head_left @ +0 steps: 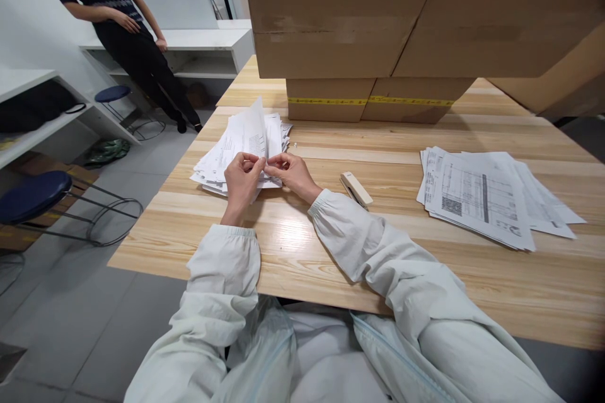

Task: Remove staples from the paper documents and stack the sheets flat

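My left hand point(244, 177) and my right hand point(293, 174) meet at the near edge of a raised sheet of paper point(256, 126). The fingers of both are closed in a pinch on that edge. Under it lies an untidy pile of printed papers point(218, 164) on the left part of the table. A cream stapler point(356, 190) rests on the wood to the right of my right hand, apart from it. Farther right, a second stack of printed sheets point(482, 195) is fanned out, with a QR code on the top one.
Large cardboard boxes point(340, 19) are stacked at the back of the wooden table point(302, 252). Beyond the table's left edge are blue stools point(35, 196) and white shelves point(208, 39). A person point(137, 50) in dark clothes stands by the shelves.
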Action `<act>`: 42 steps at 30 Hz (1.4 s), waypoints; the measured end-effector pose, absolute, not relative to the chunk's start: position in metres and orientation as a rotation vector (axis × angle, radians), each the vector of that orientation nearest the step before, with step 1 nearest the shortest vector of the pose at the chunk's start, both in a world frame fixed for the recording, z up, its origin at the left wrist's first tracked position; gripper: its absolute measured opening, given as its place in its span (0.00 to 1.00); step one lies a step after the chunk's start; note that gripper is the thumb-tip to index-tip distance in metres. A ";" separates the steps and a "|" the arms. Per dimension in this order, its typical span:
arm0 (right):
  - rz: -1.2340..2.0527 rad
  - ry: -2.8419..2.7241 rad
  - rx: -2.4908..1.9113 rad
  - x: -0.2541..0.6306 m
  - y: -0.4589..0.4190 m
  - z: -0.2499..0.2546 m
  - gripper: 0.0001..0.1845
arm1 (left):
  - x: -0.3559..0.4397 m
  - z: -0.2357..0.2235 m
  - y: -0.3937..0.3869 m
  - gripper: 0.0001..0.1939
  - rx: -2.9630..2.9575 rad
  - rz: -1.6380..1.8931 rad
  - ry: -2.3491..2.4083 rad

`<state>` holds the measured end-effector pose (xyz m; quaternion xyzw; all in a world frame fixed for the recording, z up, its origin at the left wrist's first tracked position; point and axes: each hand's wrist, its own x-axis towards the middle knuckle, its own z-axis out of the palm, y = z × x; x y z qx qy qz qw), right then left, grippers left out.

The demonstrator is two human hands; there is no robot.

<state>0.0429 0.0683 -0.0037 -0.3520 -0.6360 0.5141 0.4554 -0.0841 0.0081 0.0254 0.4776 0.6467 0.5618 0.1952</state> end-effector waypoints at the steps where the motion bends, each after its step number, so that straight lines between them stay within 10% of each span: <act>1: 1.264 -1.570 -0.869 0.043 0.069 -0.004 0.17 | -0.084 0.025 0.008 0.12 1.336 1.575 1.812; 42: 1.209 -1.652 -0.939 0.044 0.067 -0.001 0.19 | -0.077 0.029 0.016 0.10 1.322 1.501 2.123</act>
